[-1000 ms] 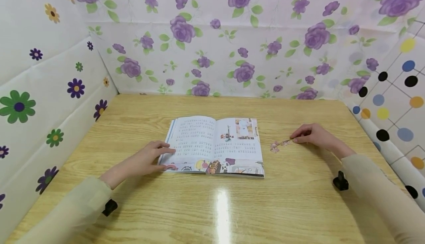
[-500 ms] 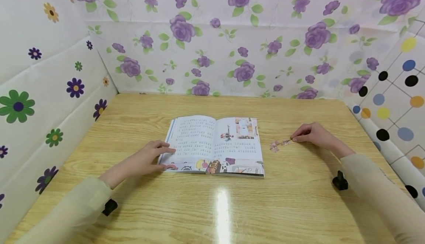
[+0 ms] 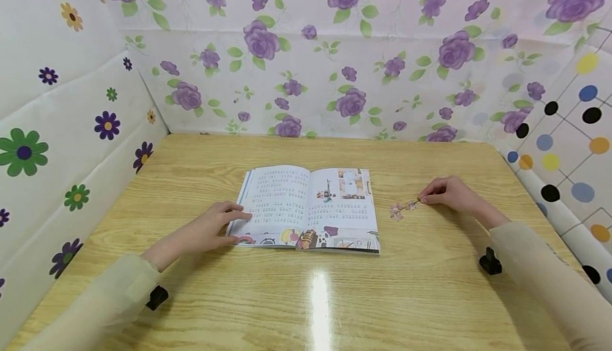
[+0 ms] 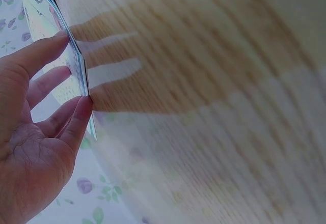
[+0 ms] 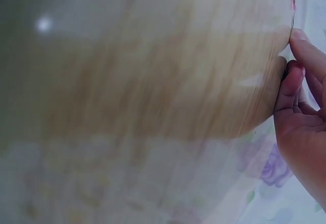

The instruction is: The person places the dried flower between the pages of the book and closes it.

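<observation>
Book between hands, left hand touching

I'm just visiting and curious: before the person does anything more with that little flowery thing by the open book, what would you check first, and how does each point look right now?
1. Book lies open and flat on the wooden table: ok.
2. Left hand steadies the book, fingers straight on its left page edge: ok.
3. Right hand pinches the end of the small flower sprig: ok.
4. Sprig lies apart from the book, on the table to its right: ok.
5. Whether the sprig is lifted off the table or resting on it: cannot tell.
6. Table between sprig and book free of other things: ok.
</observation>
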`<action>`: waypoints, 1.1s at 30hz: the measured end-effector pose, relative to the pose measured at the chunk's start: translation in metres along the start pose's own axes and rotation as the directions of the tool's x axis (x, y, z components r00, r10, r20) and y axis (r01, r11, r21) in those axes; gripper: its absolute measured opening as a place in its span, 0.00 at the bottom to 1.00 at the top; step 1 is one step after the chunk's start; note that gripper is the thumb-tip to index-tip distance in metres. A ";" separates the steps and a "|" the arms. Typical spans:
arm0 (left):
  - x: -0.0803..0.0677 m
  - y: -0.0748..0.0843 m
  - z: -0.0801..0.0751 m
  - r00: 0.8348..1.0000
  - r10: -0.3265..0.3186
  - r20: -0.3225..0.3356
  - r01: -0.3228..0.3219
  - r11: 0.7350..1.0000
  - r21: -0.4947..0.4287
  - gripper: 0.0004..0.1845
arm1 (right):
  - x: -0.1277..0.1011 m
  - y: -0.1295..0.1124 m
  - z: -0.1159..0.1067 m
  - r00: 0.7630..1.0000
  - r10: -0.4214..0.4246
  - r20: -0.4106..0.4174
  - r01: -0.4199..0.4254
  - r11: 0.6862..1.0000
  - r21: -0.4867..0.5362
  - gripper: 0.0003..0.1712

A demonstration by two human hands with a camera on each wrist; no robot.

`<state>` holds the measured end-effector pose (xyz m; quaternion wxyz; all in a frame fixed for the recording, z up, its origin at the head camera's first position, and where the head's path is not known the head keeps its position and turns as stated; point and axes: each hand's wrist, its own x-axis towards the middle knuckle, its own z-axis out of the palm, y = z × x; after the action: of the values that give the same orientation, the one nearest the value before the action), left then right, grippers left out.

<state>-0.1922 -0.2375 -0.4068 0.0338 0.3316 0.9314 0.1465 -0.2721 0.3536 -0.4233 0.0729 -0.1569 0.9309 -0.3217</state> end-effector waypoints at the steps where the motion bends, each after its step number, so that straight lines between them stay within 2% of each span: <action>1: 0.000 0.000 -0.001 1.000 0.001 0.000 -0.001 1.000 0.001 0.24 | 0.000 0.000 0.000 1.000 -0.006 -0.001 0.006 1.000 -0.007 0.08; 10: 0.000 -0.001 -0.001 1.000 0.014 -0.010 -0.014 1.000 0.016 0.24 | -0.001 -0.003 -0.001 0.998 0.007 0.064 -0.007 1.000 -0.003 0.09; 16: 0.000 -0.002 0.003 0.999 0.026 -0.029 -0.025 0.999 0.021 0.24 | 0.002 -0.009 0.000 0.989 -0.028 0.147 0.027 1.000 0.007 0.07; 21: 0.000 -0.002 0.003 0.999 0.031 -0.035 -0.030 0.999 0.029 0.24 | 0.004 -0.014 -0.002 0.982 -0.061 0.181 0.056 0.998 0.031 0.06; 27: 0.000 -0.002 0.003 0.999 0.033 -0.040 -0.032 0.999 0.026 0.24 | 0.006 -0.020 -0.005 0.986 -0.096 0.136 0.091 0.995 0.043 0.06; 33: 0.001 -0.003 0.003 0.999 0.026 -0.032 -0.025 0.999 0.027 0.25 | 0.005 -0.031 -0.011 0.994 -0.094 0.063 0.095 0.995 -0.014 0.08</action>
<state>-0.1939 -0.2382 -0.4103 0.0124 0.3414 0.9294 0.1397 -0.2722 0.3354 -0.3956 0.0851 -0.2115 0.9225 -0.3116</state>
